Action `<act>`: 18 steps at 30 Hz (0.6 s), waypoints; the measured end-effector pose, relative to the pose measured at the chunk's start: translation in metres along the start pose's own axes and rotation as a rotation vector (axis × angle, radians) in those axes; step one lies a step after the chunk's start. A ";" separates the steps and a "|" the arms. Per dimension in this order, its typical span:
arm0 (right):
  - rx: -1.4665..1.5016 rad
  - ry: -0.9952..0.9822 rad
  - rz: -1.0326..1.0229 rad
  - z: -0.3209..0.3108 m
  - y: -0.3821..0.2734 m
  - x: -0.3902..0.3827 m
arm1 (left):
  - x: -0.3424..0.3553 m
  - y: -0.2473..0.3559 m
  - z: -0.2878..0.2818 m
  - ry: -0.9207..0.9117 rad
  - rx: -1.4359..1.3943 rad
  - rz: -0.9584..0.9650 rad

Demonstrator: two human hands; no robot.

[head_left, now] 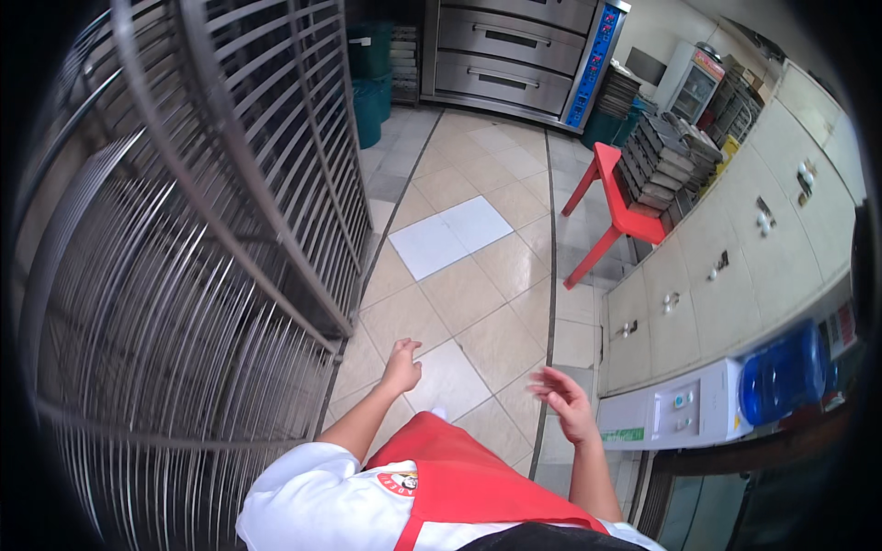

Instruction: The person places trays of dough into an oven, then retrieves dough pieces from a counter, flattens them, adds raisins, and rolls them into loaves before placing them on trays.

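My left hand point(401, 365) hangs in the air over the tiled floor point(496, 340), its fingers loosely bent and slightly apart with nothing in them. The tall metal rack point(276, 184) on the left is the thing nearest to it. Out to the right, my right hand point(567, 404) is raised with its fingers spread, a little smeared by motion, and empty. A white water dispenser point(675, 404) with a blue bottle point(783, 372) stands closest to that hand. Neither hand touches anything. I wear a red apron point(459, 473) over a white sleeve.
Ahead stands a steel deck oven point(501, 55) with a blue control strip. Teal bins point(367, 110) sit beside it. On the right, a red stool point(634, 216) adjoins stacked baking pans point(666, 161), and pale lockers point(726, 266) line the wall. White floor tiles point(450, 237) lie mid-aisle.
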State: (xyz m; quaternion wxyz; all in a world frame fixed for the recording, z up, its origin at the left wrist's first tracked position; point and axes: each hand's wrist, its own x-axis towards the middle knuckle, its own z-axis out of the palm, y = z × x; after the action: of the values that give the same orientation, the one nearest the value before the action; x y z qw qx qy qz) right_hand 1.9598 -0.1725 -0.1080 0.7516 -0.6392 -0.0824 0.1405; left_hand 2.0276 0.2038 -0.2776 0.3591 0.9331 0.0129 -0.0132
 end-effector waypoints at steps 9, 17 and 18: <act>-1.060 0.028 1.158 -0.304 0.343 -0.085 | 0.387 0.154 -0.046 -0.361 -0.115 0.034; -1.038 -0.131 0.933 -0.429 0.315 0.434 | 0.598 -0.118 0.042 -0.840 0.469 -0.351; -1.101 -0.019 0.803 -0.465 0.295 0.515 | 0.606 -0.121 0.038 -0.850 0.353 -0.427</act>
State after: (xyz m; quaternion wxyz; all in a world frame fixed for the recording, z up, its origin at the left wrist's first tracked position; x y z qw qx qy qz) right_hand 2.5572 -0.4033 -0.5059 0.2058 -0.9082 0.0954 0.3516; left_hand 2.6288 0.2765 -0.4075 0.1585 0.8683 0.0537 -0.4670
